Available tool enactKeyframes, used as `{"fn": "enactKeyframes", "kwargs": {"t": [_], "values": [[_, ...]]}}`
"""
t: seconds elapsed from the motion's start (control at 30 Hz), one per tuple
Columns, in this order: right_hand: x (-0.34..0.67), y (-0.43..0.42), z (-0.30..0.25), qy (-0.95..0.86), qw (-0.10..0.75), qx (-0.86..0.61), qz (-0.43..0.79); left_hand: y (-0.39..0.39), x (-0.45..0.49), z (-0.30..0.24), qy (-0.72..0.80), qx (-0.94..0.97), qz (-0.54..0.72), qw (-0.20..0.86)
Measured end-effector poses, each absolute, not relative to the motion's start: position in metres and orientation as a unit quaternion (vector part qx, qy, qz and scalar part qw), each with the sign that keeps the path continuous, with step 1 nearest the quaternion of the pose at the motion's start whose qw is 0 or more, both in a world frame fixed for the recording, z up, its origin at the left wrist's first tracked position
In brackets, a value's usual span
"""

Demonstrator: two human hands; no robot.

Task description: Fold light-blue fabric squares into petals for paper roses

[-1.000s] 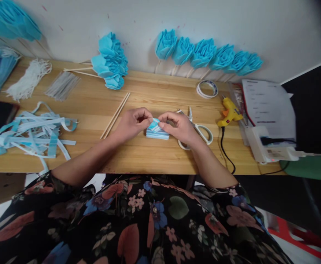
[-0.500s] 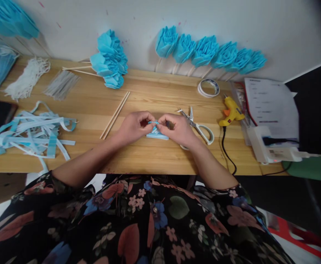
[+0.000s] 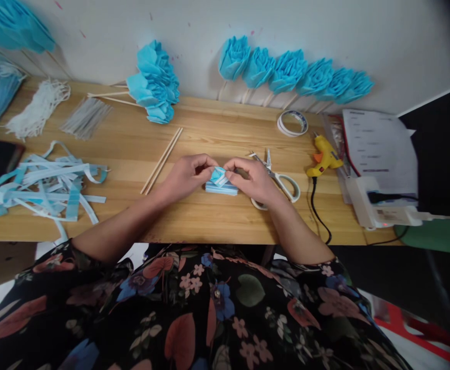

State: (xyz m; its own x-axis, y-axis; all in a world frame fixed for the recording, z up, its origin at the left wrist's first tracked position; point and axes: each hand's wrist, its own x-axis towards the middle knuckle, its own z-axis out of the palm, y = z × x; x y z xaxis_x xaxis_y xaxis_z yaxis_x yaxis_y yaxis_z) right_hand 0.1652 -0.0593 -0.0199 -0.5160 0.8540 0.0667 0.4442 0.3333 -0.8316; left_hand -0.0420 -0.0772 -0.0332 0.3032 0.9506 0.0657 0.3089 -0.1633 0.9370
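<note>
Between my two hands is a small folded piece of light-blue fabric (image 3: 219, 177), its creased face turned up. My left hand (image 3: 190, 174) pinches its left edge between thumb and fingers. On the opposite edge, my right hand (image 3: 252, 178) has the same kind of pinch. Just below the piece, a flat stack of blue and white pleated strips (image 3: 221, 189) lies on the table. Scissors with white handles (image 3: 286, 187) rest beside my right hand, partly hidden behind it. Two thin wooden sticks (image 3: 162, 160) lie to the left of my left hand.
A yellow glue gun (image 3: 324, 155), a tape roll (image 3: 292, 123) and a white power strip (image 3: 375, 205) are on the right. Several blue fabric flowers (image 3: 286, 71) lean on the wall. Cut strips (image 3: 48, 185), white cords (image 3: 40, 109) and grey wires (image 3: 86, 118) lie left.
My fingertips have moved slightly apart, and more of the folded light-blue piece shows between them. The flat stack below and the other things on the table stay in place.
</note>
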Motion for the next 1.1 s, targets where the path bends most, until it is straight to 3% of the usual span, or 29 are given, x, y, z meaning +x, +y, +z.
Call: {"fn": "enactKeyframes", "kwargs": {"t": [1.1], "values": [[0.1661, -0.0591, -0.018, -0.779, 0.234, -0.411, 0.41, -0.0764, -0.0434, -0.0296, 0.476, 0.693, 0.334, 0.426]]}}
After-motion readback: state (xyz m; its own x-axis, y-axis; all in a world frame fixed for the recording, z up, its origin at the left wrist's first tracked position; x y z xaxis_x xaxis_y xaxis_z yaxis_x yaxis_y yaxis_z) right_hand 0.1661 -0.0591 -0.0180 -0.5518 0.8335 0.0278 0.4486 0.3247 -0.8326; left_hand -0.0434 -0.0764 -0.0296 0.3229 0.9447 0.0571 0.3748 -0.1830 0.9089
